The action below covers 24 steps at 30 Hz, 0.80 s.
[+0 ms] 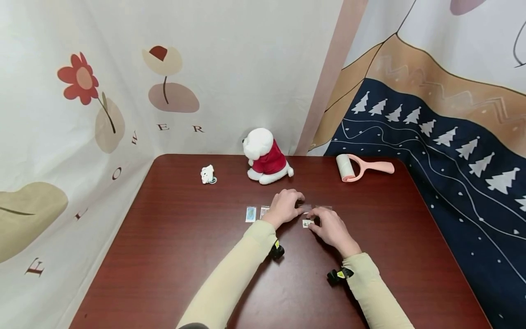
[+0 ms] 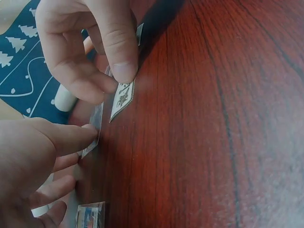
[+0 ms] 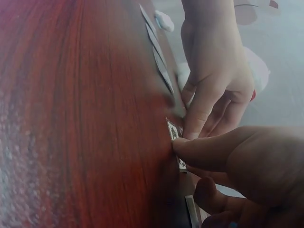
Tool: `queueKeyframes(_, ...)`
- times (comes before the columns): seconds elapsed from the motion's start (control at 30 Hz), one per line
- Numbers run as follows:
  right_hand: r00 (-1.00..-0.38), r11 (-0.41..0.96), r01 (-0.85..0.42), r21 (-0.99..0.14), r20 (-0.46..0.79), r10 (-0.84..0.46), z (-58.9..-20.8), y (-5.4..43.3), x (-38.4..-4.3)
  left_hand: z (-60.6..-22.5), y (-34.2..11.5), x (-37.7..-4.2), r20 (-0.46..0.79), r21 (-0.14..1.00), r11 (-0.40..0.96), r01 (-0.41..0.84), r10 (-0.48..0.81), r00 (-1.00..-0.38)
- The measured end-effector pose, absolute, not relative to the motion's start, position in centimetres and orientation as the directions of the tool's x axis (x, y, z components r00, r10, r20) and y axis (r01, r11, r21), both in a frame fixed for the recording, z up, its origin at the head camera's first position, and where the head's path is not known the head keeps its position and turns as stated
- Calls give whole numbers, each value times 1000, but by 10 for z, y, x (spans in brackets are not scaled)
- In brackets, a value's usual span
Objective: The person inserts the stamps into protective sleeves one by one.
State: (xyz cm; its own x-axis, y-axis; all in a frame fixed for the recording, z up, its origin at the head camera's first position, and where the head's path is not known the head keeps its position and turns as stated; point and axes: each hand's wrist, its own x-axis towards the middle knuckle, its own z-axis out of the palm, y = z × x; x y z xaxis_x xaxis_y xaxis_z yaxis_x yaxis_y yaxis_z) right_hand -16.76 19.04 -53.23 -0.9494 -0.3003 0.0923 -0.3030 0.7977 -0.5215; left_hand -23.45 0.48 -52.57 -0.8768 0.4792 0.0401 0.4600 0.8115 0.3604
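My right hand [image 1: 332, 229] pinches a small pale stamp-like piece with dark print [image 2: 124, 97] between thumb and fingers, just above the brown table. Beside it, my left hand [image 1: 283, 208] holds a clear plastic sleeve [image 2: 96, 116], its thumb on the near edge; the far fingers are partly hidden. The printed piece lies close to the sleeve, apart from it as far as the left wrist view shows. Left of my hands lie a blue stamp-like card [image 1: 251, 214] and another card [image 1: 264, 211], partly covered by my left wrist. More clear film [image 1: 327, 207] shows behind my right hand.
A white plush dog in a red shirt [image 1: 269, 160] sits at the table's back edge. Left of it lies a small white object with a cord [image 1: 207, 174]. A pink-handled lint roller [image 1: 363, 168] lies back right. Curtains hang behind the table [image 1: 185, 260].
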Motion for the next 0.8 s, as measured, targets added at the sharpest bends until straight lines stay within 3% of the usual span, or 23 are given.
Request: queueKeyframes(0.8,-952,838,-274,-471,8,-306,-527,186,-170,-522,7,-239,-8,368,806,464,502,-865)
